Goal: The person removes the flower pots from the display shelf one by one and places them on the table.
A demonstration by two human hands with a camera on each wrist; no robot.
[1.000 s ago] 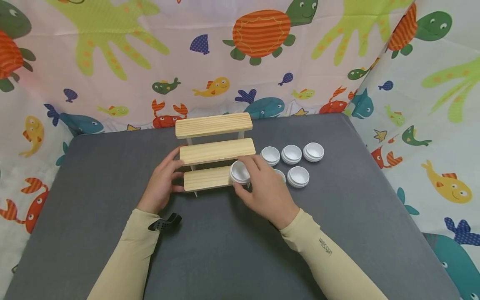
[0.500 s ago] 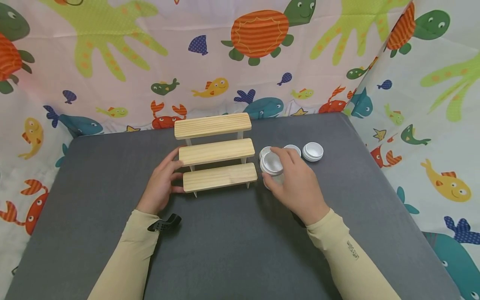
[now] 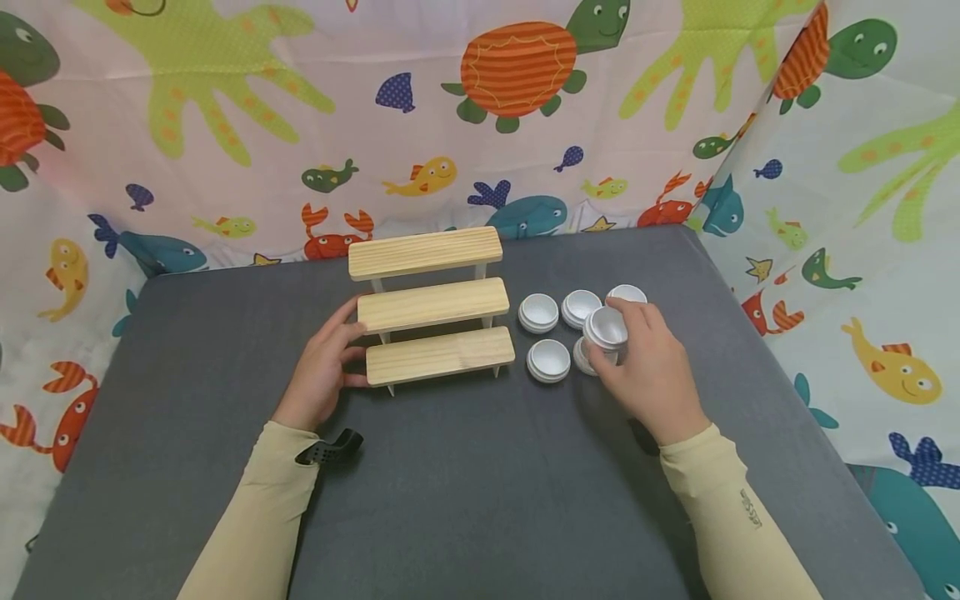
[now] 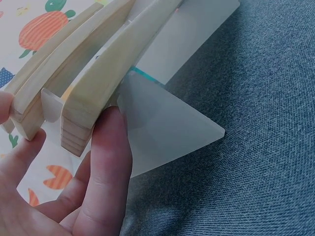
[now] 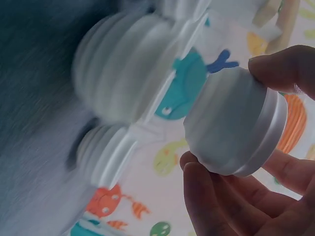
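Note:
In the head view, my right hand [image 3: 651,371] holds a small white bowl [image 3: 606,327] between thumb and fingers. It overlaps a similar bowl [image 3: 588,358] on the table. The right wrist view shows the held bowl [image 5: 234,123] tilted, its side smooth and stepped near the rim, the thumb on one side and fingertips on the other. At the left end of a three-tier wooden stand [image 3: 438,354], my left hand [image 3: 318,367] grips the planks. In the left wrist view, one finger [image 4: 110,162] lies under the front plank [image 4: 98,81], another touching the middle plank's end.
Several more white bowls stand right of the stand, among them one front bowl [image 3: 548,361] and two behind it [image 3: 538,313]. A patterned sea-animal cloth [image 3: 420,92] rises behind and beside the grey table [image 3: 450,500]. Clear side supports [image 4: 167,128] carry the planks.
My right hand has carried the bowl from the bottom plank's right end rightward, over the other bowls. The left hand and the stand stay in place.

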